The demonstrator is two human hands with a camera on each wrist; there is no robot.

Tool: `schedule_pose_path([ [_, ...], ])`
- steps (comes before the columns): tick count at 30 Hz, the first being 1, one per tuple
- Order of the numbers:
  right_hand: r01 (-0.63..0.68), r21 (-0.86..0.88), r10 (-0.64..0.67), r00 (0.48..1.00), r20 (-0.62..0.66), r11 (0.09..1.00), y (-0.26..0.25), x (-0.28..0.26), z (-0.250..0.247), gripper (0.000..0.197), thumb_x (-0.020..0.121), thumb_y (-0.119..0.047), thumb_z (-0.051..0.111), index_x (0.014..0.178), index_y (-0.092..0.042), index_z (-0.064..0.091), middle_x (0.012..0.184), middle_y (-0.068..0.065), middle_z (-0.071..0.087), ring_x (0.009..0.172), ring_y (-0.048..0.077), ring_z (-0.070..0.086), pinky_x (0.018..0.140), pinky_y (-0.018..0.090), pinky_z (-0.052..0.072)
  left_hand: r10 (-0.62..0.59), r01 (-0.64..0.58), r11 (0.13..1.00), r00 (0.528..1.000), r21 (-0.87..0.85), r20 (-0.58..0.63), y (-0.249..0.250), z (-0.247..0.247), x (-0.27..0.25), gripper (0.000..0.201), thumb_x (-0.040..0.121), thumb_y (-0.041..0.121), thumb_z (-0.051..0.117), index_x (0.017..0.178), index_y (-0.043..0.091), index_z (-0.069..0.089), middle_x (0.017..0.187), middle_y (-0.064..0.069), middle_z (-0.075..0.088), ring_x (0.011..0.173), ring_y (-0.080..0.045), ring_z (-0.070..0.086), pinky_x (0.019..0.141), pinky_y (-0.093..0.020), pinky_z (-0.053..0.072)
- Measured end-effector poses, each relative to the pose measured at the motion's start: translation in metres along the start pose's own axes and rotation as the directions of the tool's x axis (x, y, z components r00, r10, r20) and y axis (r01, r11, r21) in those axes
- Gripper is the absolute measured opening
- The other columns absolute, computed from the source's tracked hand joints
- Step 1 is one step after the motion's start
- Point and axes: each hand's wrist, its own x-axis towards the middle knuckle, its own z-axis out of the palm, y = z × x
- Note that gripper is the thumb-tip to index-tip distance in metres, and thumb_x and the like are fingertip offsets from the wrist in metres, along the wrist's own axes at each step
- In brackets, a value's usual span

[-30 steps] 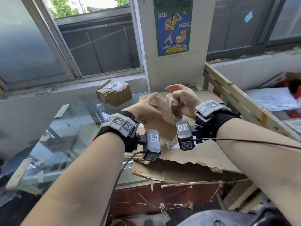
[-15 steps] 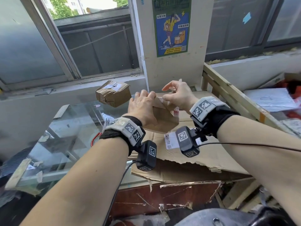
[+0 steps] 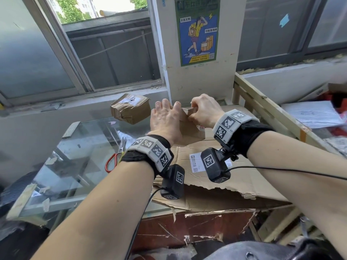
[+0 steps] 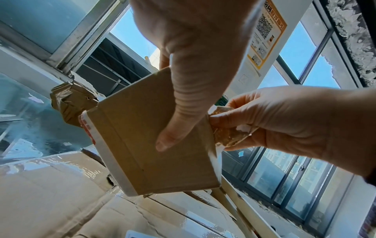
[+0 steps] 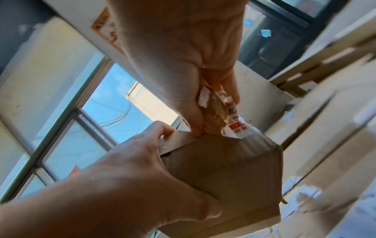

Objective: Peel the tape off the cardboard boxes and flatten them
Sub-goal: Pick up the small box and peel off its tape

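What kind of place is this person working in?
Probably a parcel sorting or storage room. A courier poster hangs on the pillar, a taped parcel sits on a glass counter, and flattened cardboard lies under the hands.

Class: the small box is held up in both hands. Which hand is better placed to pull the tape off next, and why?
The right hand: it already pinches the loose tape, while the left hand grips the box.

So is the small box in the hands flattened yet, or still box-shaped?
Still box-shaped. The small box shows separate faces meeting at corners; the left hand grips it while the right hand pinches a tape strip at its edge.
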Motion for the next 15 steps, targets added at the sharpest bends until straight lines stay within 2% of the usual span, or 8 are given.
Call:
schedule_pose_path([
  [2, 0.008, 0.028, -0.008, 1.000, -0.001, 1.000, 0.000, -0.002, 0.001, 0.016, 0.081, -0.019, 0.069, 0.090, -0.015, 0.057, 0.106, 0.012, 0.062, 0.102, 0.030, 0.057, 0.074, 0.028, 0.036, 0.003, -0.003, 1.000, 1.000, -0.004, 0.003, -0.001, 0.002, 0.001, 0.088, 0.063, 0.029, 0.081, 0.135, 0.022, 0.031, 0.130, -0.010, 0.031, 0.125, -0.032, 0.032, 0.103, -0.038, 0.034],
  [8, -0.005, 0.046, 0.005, 1.000, 0.004, 0.999, 0.003, -0.004, 0.005, 0.012, 0.086, -0.017, 0.057, 0.081, -0.015, 0.047, 0.100, 0.013, 0.063, 0.095, 0.033, 0.056, 0.071, 0.029, 0.034, 0.042, -0.042, 0.999, 0.999, -0.011, 0.012, -0.002, 0.004, 0.001, 0.098, 0.056, 0.035, 0.086, 0.135, 0.023, 0.030, 0.130, -0.007, 0.029, 0.127, -0.030, 0.029, 0.104, -0.037, 0.035],
  [12, -0.036, 0.075, 0.033, 0.999, 0.034, 0.997, 0.009, -0.003, 0.005, 0.029, 0.084, -0.017, 0.059, 0.064, -0.019, 0.038, 0.088, 0.010, 0.058, 0.088, 0.031, 0.054, 0.068, 0.029, 0.033, 0.094, -0.094, 0.996, 0.996, -0.011, 0.008, -0.006, 0.006, 0.001, 0.090, 0.061, 0.022, 0.083, 0.135, 0.023, 0.030, 0.131, -0.006, 0.030, 0.128, -0.028, 0.028, 0.102, -0.034, 0.036],
  [15, -0.055, 0.113, 0.050, 0.998, 0.048, 0.992, 0.013, -0.003, 0.004, 0.033, 0.082, -0.019, 0.062, 0.061, -0.017, 0.037, 0.079, 0.007, 0.056, 0.081, 0.030, 0.052, 0.065, 0.029, 0.037, 0.130, -0.130, 0.991, 0.991, -0.018, -0.009, -0.008, 0.008, 0.000, 0.086, 0.063, 0.017, 0.081, 0.133, 0.024, 0.032, 0.131, -0.005, 0.029, 0.127, -0.026, 0.027, 0.102, -0.031, 0.036],
])
